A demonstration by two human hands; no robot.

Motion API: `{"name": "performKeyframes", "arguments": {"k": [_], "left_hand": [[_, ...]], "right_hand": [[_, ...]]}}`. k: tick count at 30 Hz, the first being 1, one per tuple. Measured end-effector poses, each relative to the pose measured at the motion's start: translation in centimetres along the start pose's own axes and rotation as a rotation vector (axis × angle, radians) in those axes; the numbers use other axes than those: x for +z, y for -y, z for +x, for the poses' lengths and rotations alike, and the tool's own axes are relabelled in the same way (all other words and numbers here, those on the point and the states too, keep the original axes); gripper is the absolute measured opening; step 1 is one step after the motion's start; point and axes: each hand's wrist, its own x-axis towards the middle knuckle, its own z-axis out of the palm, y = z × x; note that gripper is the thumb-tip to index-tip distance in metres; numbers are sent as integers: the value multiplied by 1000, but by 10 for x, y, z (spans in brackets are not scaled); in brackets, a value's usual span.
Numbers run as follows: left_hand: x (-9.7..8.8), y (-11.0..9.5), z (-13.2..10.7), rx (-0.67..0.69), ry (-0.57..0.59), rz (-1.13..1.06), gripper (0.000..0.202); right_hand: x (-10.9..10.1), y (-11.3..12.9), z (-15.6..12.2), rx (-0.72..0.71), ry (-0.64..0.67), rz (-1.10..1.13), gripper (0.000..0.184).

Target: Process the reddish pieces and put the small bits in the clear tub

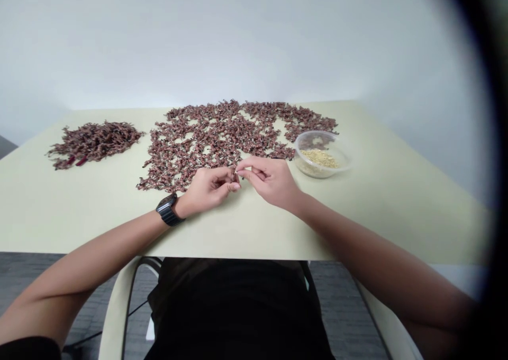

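Note:
My left hand (210,189), with a black watch on its wrist, is closed with thumb and fingers around a small dried reddish-brown piece (234,176), mostly hidden by the fingers. Tip to tip with it, my right hand (270,180) is closed in a pinch at the same spot; what lies between its fingertips is too small to make out. Both hands are just above the table at the near edge of a wide spread of shrivelled reddish-brown dried pieces (214,132), which look like dried chillies.
A clear round plastic bowl (304,167) stands right of my right hand, with yellow seed-like bits (320,159) inside. Farther left lies a denser heap of dried pieces (97,142), a few brighter red. The pale table (377,201) meets a white wall at the back.

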Motion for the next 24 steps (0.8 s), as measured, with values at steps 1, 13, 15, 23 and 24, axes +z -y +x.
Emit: {"name": "performKeyframes", "arguments": {"k": [1, 13, 15, 23, 24], "left_hand": [[0, 0, 0, 0, 3, -5, 28], [0, -2, -2, 48, 2, 93, 27], [1, 2, -2, 85, -22, 190, 26], [2, 20, -2, 367, -47, 595, 23], [2, 19, -1, 363, -43, 586, 22]], "right_hand": [[0, -1, 0, -10, 7, 1, 18], [1, 4, -3, 64, 74, 20, 14], [6, 6, -3, 150, 50, 104, 13], [18, 4, -1, 657, 114, 780, 28], [18, 3, 0, 678, 131, 823, 30]]}}
